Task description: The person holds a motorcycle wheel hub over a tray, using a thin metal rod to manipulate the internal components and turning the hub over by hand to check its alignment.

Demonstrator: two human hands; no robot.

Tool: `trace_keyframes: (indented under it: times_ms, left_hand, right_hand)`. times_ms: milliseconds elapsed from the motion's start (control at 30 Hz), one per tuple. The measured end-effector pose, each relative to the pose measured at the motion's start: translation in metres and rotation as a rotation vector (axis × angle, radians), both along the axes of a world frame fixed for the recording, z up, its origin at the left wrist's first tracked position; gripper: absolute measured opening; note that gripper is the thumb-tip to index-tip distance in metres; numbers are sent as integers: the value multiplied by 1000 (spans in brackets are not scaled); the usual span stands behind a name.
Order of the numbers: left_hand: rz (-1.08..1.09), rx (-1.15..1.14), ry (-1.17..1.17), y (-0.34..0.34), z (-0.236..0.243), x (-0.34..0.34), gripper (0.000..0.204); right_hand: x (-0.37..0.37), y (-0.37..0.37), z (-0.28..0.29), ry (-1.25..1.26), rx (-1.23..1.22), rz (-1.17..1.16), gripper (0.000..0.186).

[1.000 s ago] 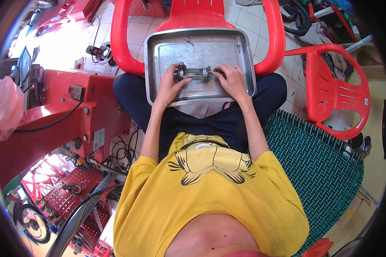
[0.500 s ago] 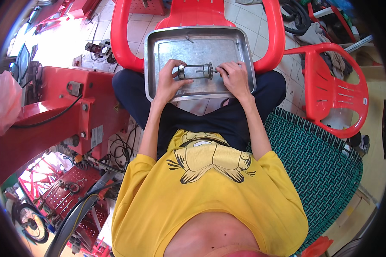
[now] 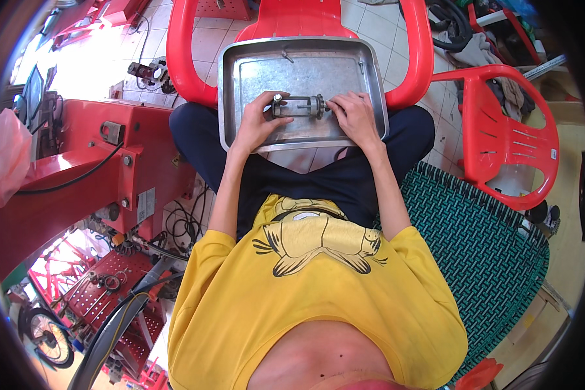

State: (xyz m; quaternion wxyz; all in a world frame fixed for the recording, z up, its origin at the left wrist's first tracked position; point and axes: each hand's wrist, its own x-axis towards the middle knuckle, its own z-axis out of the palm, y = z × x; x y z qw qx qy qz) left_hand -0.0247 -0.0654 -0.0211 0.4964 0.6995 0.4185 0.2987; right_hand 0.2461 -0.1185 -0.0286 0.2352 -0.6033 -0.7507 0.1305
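Observation:
Over a shallow metal tray [image 3: 331, 138], a small device lies lengthwise between my hands: a clear cylinder [image 3: 300, 107] framed by thin dark rods and metal end pieces. My left hand [image 3: 257, 125] closes its thumb and fingers around the left end, beside a round silvery knob. At the other end, the fingers of my right hand [image 3: 356, 118] are pinched together at the metal fitting. What exactly sits between those right fingertips is partly hidden. Toward the tray's far side lies a small metal pin-like piece [image 3: 286, 56], and a thin piece [image 3: 361, 67] rests near its right wall.
A red plastic chair [image 3: 292, 18] is under and behind the tray, with another red chair [image 3: 508, 140] to the right. A green woven seat [image 3: 478, 260] is close on my right. Red machinery [image 3: 91, 162] with hoses and cables stands on my left.
The cylinder device has shifted very slightly to the right, and the right fingers now sit a little closer to its end fitting. Both hands keep their places on it.

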Motion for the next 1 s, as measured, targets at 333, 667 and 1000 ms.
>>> trace_keyframes:
  times_ms: [333, 667, 1000]
  left_hand:
    - [4, -49, 21, 1, -6, -1, 55]
    - [34, -151, -34, 1, -3, 1, 54]
    - [31, 93, 395, 3, 0, -3, 60]
  right_hand:
    - [4, 0, -1, 105, -118, -24, 24]
    - [1, -1, 2, 135, -162, -70, 23]
    - [4, 4, -6, 96, -103, -60, 22]
